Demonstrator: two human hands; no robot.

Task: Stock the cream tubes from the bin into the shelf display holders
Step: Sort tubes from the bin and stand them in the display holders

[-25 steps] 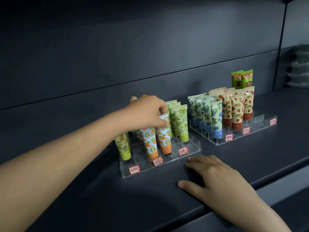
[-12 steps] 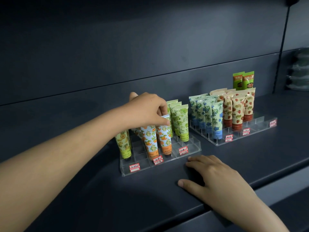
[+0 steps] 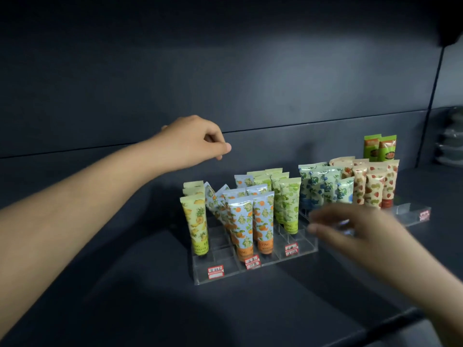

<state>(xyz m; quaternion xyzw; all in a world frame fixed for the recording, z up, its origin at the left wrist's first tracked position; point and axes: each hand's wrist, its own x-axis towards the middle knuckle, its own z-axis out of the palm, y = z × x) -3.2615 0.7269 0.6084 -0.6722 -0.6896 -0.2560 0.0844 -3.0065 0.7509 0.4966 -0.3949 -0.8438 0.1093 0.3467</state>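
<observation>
My left hand (image 3: 193,144) hovers above the left clear holder (image 3: 270,267), fingers curled, holding nothing. Below it stand orange-print tubes (image 3: 241,226); a few behind them lean left. A yellow pineapple tube (image 3: 195,221) stands at the holder's left and green tubes (image 3: 288,201) at its right. My right hand (image 3: 355,236) is blurred, lifted off the shelf, fingers relaxed, in front of the right holder (image 3: 411,214). That holder carries blue-print tubes (image 3: 323,186) and strawberry tubes (image 3: 373,189). The bin is out of view.
Two green-and-orange tubes (image 3: 379,147) stand at the back right. The dark shelf (image 3: 150,296) runs to a front edge at lower right. A dark back panel rises behind. Pale stacked items (image 3: 451,136) sit in the neighbouring bay at far right.
My left hand let go of the orange-print tubes and rose above them. My right hand lifted off the shelf and moved up and right, in front of the right holder.
</observation>
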